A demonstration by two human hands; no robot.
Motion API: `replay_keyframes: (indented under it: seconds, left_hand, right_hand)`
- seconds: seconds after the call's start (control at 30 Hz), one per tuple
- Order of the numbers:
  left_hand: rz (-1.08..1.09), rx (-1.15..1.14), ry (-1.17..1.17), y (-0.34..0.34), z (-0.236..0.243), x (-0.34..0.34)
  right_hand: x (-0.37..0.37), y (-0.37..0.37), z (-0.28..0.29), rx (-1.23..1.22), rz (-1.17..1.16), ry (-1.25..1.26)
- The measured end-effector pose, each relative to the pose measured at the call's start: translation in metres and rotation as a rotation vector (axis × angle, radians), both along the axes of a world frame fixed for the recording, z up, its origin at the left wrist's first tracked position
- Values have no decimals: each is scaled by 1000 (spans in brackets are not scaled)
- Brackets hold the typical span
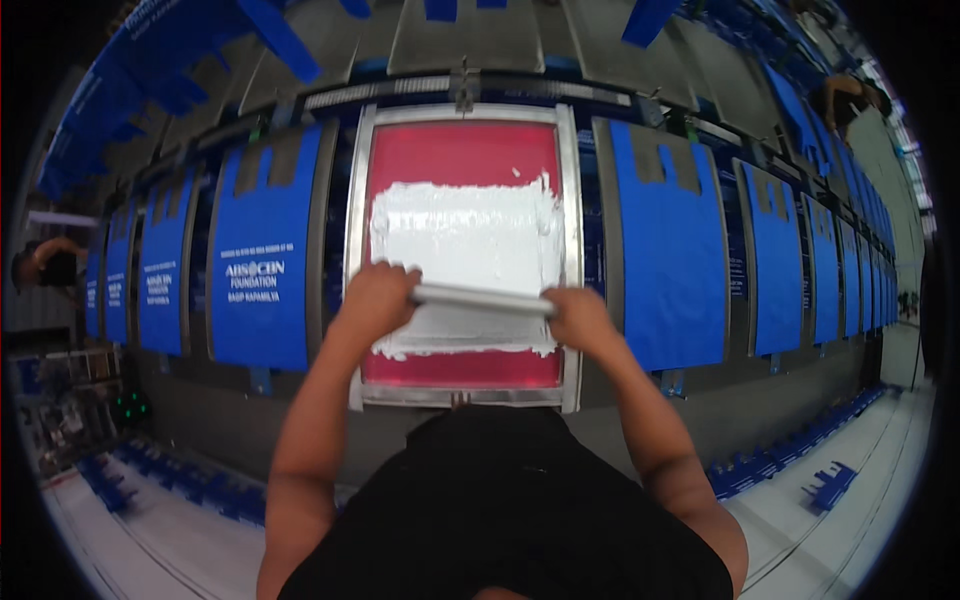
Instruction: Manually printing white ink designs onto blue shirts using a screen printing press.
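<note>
My left hand (378,300) and my right hand (582,318) are closed round the two ends of a long grey squeegee (482,297), held crosswise over a screen. The screen has a silver metal frame (568,200) and a red surface (460,150). Thick white ink (460,235) covers its middle in a rough rectangle with ragged edges, and the squeegee lies across the lower part of it.
Blue printed bag pieces on metal boards (260,330) (668,290) line both sides. More blue pieces hang along the far row (650,15). Other people work at far left (40,262) and upper right (850,100). Blue pieces (830,485) lie low at right.
</note>
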State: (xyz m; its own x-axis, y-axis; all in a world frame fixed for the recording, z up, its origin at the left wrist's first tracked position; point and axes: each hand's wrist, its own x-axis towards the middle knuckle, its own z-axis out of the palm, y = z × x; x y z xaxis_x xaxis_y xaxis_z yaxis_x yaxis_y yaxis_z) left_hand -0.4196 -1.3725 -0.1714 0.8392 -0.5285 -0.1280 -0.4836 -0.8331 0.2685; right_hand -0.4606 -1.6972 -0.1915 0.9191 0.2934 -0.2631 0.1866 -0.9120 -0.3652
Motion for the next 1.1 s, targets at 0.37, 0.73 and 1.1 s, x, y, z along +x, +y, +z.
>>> replay_keyframes:
  seconds: [0.37, 0.73, 1.1]
  left_hand:
    - [185, -129, -305, 9, -141, 40]
    - [117, -213, 27, 32, -59, -106]
    - [161, -254, -14, 31, -103, -149]
  right_hand:
    - [80, 27, -97, -219, 80, -448]
    - [-75, 35, -15, -85, 101, -130]
    - [-101, 42, -37, -103, 55, -87]
